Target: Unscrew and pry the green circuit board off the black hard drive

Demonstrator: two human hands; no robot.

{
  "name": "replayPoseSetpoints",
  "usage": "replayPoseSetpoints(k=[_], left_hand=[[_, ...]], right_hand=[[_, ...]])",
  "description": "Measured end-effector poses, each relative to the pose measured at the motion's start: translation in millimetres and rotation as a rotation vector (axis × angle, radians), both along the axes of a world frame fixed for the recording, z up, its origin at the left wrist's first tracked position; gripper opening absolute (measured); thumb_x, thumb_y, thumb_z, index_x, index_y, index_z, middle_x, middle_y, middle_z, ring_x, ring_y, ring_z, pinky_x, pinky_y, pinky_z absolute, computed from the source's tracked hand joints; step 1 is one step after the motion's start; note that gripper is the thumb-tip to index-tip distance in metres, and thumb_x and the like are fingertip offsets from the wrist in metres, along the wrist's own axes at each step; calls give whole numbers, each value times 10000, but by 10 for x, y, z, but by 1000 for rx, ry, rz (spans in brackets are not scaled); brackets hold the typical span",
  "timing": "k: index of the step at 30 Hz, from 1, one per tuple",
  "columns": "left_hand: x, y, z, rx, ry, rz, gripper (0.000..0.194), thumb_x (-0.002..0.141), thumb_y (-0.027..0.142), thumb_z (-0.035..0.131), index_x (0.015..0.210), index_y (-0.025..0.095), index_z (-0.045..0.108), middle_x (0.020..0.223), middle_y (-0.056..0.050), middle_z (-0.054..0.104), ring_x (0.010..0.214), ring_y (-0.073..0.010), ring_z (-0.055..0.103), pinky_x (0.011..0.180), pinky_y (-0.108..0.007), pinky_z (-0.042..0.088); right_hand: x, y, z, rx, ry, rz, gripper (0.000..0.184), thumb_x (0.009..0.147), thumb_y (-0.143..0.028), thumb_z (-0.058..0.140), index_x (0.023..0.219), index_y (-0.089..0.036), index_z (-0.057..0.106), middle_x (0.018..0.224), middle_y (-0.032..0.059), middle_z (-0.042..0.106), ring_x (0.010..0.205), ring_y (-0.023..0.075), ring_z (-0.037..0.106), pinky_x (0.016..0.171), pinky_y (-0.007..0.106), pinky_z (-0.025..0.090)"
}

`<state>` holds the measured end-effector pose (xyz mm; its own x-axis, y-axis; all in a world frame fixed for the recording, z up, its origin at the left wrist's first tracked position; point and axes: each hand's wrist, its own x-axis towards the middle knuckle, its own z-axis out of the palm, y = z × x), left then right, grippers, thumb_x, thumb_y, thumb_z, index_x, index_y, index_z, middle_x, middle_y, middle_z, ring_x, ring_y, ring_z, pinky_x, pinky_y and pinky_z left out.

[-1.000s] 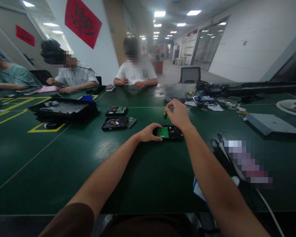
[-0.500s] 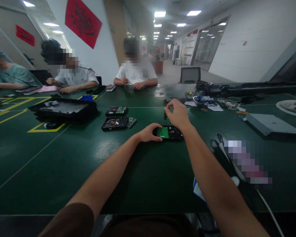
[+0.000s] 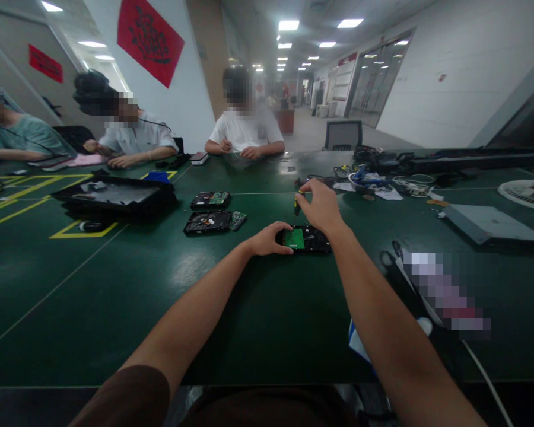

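Note:
A black hard drive (image 3: 314, 240) with a green circuit board (image 3: 294, 238) lies flat on the dark green table. My left hand (image 3: 271, 238) grips its left end between thumb and fingers. Over the drive, my right hand (image 3: 323, 204) pinches a small yellow and black screwdriver (image 3: 297, 204), held upright above the board's far edge. Whether the tip touches a screw I cannot tell. To the left lie two more hard drives, a nearer one (image 3: 207, 222) and a farther one (image 3: 210, 200), with a loose circuit board (image 3: 238, 220) beside the nearer.
A black tray (image 3: 115, 196) stands at the left. Cables and a bowl (image 3: 360, 181) sit at the back right, near a grey metal box (image 3: 493, 225). A power strip with a cable (image 3: 427, 290) lies right of my forearm. Several people sit across the table.
The screwdriver shows more sharply now, its yellow and black handle turned slightly in my right fingers. My left hand and the hard drive have stayed in place.

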<state>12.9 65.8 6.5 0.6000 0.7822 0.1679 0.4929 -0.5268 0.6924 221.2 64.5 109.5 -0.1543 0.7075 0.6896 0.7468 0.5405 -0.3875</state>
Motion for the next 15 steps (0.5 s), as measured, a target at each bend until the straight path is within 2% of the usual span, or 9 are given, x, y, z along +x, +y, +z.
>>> replayPoseSetpoints(k=[8,15], left_hand=[[3,-4,2,-12,-6,3,844,649,540,859,1384,262,552,1420,-85,550,1325,-314,521,1140,-457,405],[5,-21,22,-14,-16,3,834,652,526,863,1381,263,556,1426,-88,548,1324,-317,522,1136,-464,408]], right_hand=[[-9,-17,1,21,-32,18,86,882,-196,583,962,-224,593,1032,113,686,1025,290,605,947,446,453],[-8,-29,19,-13,-4,12,36,900,-248,585,935,-240,584,1007,96,690,987,285,615,920,452,463]])
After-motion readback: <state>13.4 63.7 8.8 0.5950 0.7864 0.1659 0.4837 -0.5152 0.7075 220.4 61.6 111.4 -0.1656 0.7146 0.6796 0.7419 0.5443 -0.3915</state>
